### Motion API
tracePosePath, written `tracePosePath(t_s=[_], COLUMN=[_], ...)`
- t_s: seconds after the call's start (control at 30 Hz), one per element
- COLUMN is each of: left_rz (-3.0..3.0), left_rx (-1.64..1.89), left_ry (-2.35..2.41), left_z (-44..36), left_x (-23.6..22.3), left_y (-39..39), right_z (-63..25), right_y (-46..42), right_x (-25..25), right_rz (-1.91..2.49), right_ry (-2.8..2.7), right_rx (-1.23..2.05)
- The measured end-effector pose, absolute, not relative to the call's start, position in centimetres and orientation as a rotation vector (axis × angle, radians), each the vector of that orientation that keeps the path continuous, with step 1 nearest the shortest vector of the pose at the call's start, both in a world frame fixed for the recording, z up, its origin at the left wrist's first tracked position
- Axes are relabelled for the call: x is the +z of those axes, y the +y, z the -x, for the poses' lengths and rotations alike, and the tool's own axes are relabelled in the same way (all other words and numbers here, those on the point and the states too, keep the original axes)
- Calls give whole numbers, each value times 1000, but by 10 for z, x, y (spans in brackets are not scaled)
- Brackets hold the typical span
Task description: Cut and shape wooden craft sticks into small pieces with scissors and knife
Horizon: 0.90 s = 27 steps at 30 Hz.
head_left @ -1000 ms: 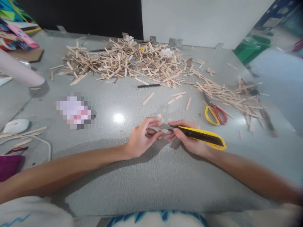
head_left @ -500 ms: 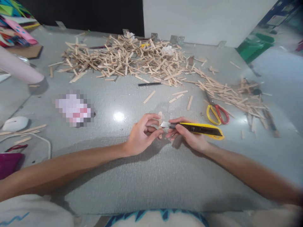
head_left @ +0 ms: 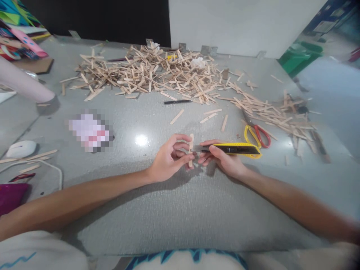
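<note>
Between the fingertips and thumb of my left hand [head_left: 170, 157] is a short wooden craft stick [head_left: 191, 140], held upright over the table. My right hand [head_left: 225, 159] is closed round a yellow and black utility knife [head_left: 234, 149]. The knife's blade points left, and its tip meets or nearly meets the middle of the stick; contact cannot be made out. To the right of the knife lie scissors [head_left: 260, 135] with one yellow and one red handle loop. Several loose sticks [head_left: 209, 117] and a black pen [head_left: 177, 101] lie beyond my hands.
A wide heap of craft sticks [head_left: 135, 73] stretches along the back of the grey table [head_left: 157, 221] and trails off to the right. At left are a white mouse [head_left: 21, 149], its cable, a blurred-out item [head_left: 90, 131] and a pale roll [head_left: 25, 82]. A green bin [head_left: 299, 58] stands beyond the right edge.
The knife blade has turned, its flat face showing less than before. My left hand keeps the stick in nearly the same place. The whole view has shifted slightly.
</note>
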<state>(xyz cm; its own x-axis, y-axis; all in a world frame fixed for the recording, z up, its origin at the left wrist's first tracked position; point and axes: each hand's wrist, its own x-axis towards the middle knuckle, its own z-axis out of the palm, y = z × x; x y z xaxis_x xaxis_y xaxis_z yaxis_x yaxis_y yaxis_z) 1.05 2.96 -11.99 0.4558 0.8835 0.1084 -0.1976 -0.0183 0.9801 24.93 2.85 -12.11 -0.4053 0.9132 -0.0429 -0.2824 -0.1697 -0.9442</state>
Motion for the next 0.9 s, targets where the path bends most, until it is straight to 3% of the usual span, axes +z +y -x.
tracePosePath(t_s=[0.57, 0.9], left_rz=[-1339, -1997], left_rx=[1013, 1016], left_ry=[739, 736], left_z=[-12, -10], left_x=[-121, -130], left_y=[31, 27], right_z=[-247, -245], right_y=[22, 16], right_x=[-118, -121], right_rz=[899, 890], right_ry=[-1201, -1331], right_rx=[1603, 1202])
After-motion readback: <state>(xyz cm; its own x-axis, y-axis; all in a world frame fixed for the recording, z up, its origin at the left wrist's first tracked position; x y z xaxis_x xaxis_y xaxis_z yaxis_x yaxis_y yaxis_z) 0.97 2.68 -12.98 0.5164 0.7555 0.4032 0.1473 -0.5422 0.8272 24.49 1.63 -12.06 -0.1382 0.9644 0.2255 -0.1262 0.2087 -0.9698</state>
